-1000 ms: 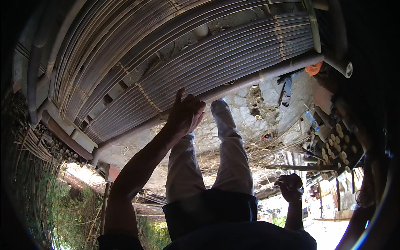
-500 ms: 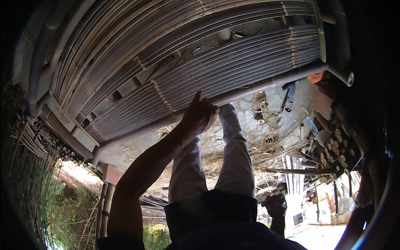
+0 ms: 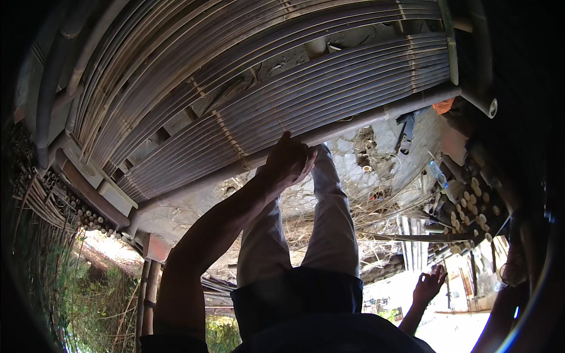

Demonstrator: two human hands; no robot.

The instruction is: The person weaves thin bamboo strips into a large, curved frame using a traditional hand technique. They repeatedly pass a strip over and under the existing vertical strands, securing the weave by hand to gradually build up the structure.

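Bamboo slats (image 3: 329, 91), too many to count surely, lie just beyond the left hand (image 3: 291, 160), behind one bamboo rail (image 3: 365, 120); that hand's grip cannot be told. Light, even fingertip contact would probably serve best. The right hand (image 3: 428, 286), well apart, has loosely parted fingers.

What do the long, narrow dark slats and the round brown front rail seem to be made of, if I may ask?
Long, narrow dark slats: probably split bamboo, smooth with slight sheen; thin, pale-edged strips suggest it.
Round brown front rail: likely smooth bamboo, given its ring-like joint, though wood is possible.
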